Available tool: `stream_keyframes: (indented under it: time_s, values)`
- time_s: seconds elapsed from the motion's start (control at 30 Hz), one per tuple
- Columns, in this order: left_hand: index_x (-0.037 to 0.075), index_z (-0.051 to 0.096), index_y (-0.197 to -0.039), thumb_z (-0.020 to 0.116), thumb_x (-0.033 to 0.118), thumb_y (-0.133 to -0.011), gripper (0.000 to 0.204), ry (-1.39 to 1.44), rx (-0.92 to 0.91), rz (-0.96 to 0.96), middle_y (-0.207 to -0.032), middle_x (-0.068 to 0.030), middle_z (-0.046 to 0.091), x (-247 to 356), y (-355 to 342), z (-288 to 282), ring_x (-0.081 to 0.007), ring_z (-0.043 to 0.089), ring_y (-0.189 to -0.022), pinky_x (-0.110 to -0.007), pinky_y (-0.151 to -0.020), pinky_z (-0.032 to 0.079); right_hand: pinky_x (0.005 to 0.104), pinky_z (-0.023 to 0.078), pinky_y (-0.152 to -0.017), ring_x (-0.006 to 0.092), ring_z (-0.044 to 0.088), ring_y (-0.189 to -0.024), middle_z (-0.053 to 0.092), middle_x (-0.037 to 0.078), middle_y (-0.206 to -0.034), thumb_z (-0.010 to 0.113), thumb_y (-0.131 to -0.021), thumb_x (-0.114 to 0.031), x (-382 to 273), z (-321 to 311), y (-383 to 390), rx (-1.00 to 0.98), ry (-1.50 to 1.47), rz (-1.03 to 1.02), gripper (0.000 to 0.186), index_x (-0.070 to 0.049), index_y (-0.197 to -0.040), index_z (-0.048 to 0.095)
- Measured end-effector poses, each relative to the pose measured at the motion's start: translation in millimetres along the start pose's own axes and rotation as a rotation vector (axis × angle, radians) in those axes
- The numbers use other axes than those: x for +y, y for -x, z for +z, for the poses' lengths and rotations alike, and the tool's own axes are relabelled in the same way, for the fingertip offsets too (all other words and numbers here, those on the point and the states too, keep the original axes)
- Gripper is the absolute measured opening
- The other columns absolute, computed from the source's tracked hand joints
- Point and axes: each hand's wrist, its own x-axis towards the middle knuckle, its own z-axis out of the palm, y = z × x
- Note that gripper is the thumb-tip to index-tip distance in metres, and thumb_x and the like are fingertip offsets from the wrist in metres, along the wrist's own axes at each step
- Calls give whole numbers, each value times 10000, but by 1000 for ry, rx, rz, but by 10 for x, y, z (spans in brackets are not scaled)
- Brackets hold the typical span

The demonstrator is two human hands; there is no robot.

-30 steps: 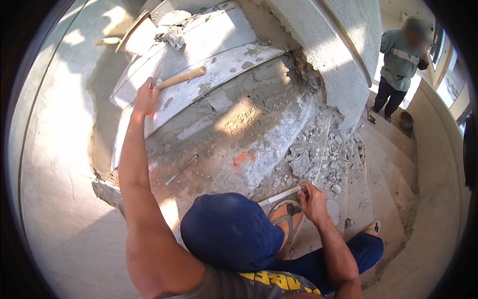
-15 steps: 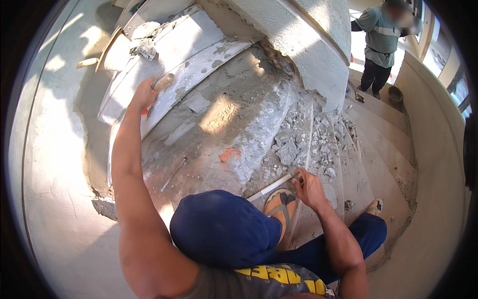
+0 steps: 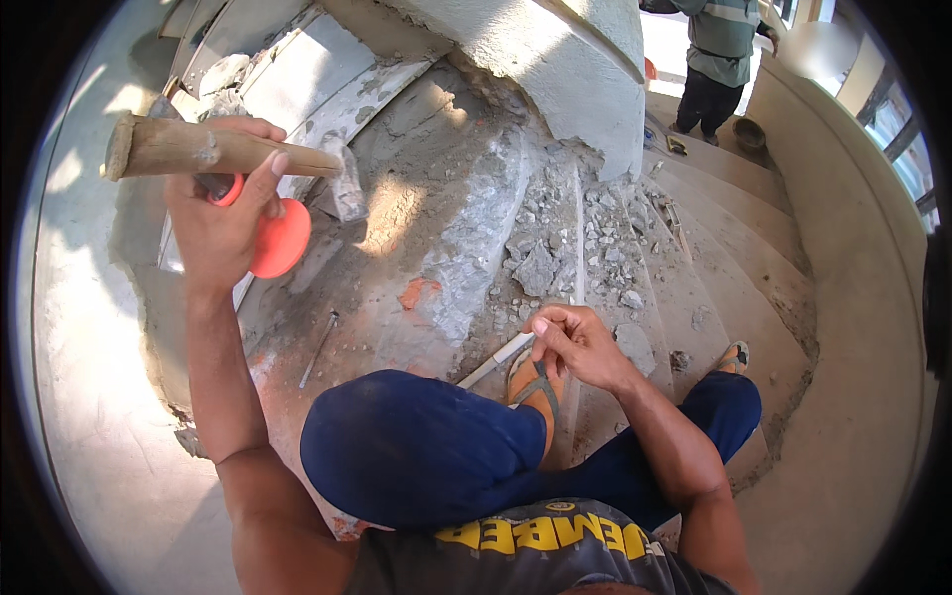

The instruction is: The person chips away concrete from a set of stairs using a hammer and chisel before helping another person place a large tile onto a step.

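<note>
Raised at the left, my left hand [image 3: 223, 233] is closed around a hammer [image 3: 228, 154], its pale wooden handle lying crosswise and its grey metal head at the right end. The same hand also grips a chisel [image 3: 281, 238] with a red round hand guard; most of its shaft is hidden. My right hand [image 3: 580, 347] is in front of my foot, its fingers curled with thumb and forefinger close together. Anything between them is hidden or too small to name. Beside its fingertips lies a white tube [image 3: 496, 360], partly covered by my knee and hand.
Broken rubble [image 3: 540, 268] covers part of the curved steps [image 3: 729, 248]. A thin metal rod [image 3: 318, 349] lies on the rough surface left of my knee. A co-worker [image 3: 719, 45] stands on the far steps near a dark bucket [image 3: 750, 133]. A curved wall [image 3: 853, 297] borders the right.
My left hand has lifted the hammer and chisel up and nearer, away from the pale ledge. The right hand has shifted slightly left and up. The view has tilted down a little.
</note>
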Motion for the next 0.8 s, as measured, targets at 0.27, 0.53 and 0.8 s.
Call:
stream_keyframes:
  time_s: [0.27,0.53,0.8]
  values:
    - [30,677,-1063,818,8,-807,293,399,-417,373,-1088,-129,706,-181,672,1913,-213,691,-906,-328,-750,576,354,577,-836,236,691,-1031,696,170,-1179,278,-1034,-699,86,-25,244,-119,-567,-177,869,59,-1354,558]
    - [67,662,-1100,774,-34,-688,439,566,-858,538,-1204,-78,668,49,1210,2490,-279,706,-991,-393,-803,570,401,572,-904,242,673,-990,680,110,-1060,465,-1032,-608,236,-168,440,260,-1053,50,588,-48,-1142,606]
    - [114,664,-1287,715,-21,-793,516,-48,-869,138,-1390,-66,611,-331,1164,1954,-284,709,-1045,-354,-787,591,268,555,-602,104,586,-664,645,65,-872,573,-1010,-136,335,-615,313,582,-1269,10,145,-71,-889,528]
